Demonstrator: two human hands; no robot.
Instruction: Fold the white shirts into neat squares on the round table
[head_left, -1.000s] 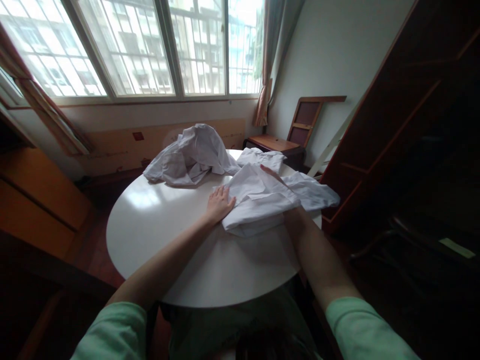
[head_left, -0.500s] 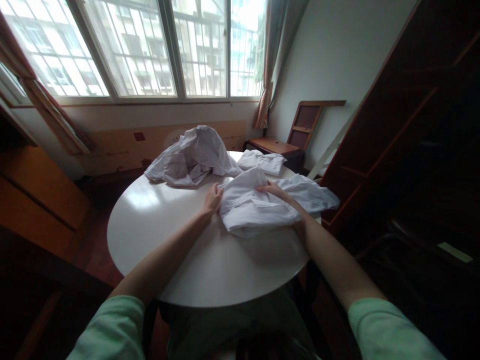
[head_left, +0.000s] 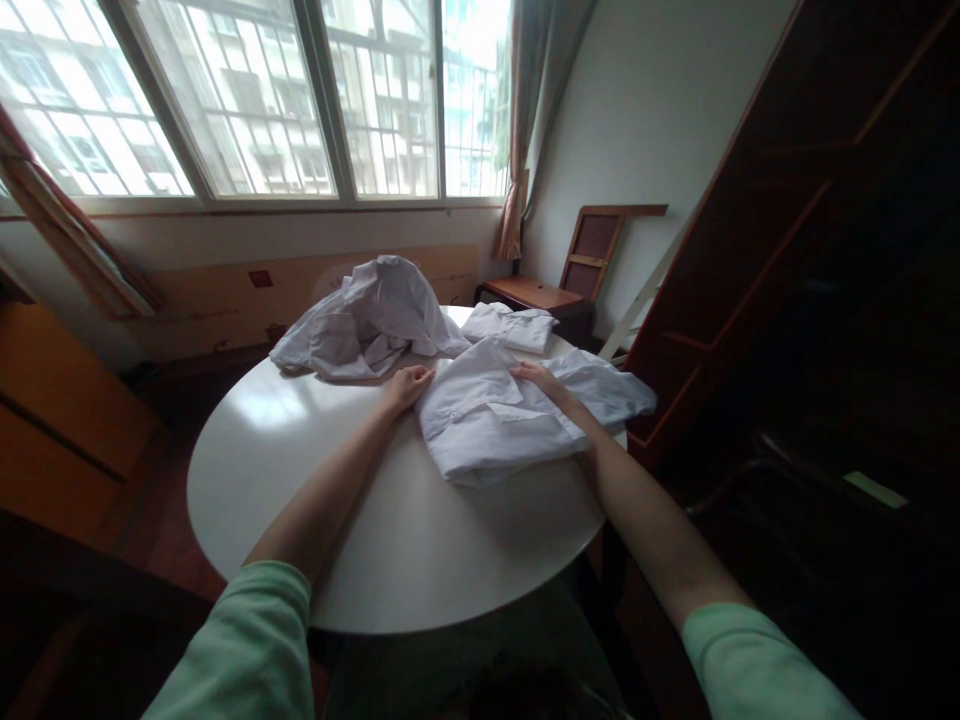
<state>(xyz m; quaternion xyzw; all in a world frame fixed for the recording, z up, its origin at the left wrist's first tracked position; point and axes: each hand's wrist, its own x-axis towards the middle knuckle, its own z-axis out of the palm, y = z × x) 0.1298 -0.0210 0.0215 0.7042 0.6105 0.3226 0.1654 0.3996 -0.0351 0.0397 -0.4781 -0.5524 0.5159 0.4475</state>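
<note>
One head-worn camera looks forward and down from above the near edge of the round bench (head_left: 315, 520). Both forearms reach away from it. It faces the window (head_left: 247, 100), wide-angled, close over the work.

Both arms reach far out in front. The left hand (head_left: 406, 386) is curled, fingers bent under. The right hand (head_left: 537, 380) lies flat, fingers pointing left.

Home room, barred window (head_left: 247, 100), curtains (head_left: 517, 130), round table (head_left: 315, 500), wooden chair (head_left: 577, 270)
</note>
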